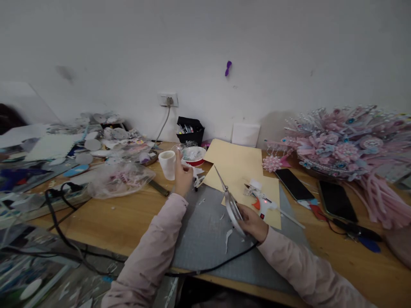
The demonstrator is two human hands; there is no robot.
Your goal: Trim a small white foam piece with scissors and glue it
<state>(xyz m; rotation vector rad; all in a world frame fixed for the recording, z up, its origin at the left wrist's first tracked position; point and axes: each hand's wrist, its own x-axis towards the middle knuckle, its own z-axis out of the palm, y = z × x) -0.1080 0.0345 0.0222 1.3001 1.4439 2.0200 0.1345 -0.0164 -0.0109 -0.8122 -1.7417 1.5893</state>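
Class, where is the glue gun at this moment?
The glue gun lies on the tan paper, right of centre, just beyond the right hand holding scissors.

Soft, even, fairly dim light fills the frame, with no glare. The wall (289, 51) looks flat grey, with a faint shadow at its foot, right of centre. The desk (128, 214) bows toward the edges, and the lower left corner is smeared and blurred.

We see a plain white wall (128, 51) well beyond the fingers, with a socket (168, 99) set low in it, and a wooden counter (135, 214) beneath, evenly lit.
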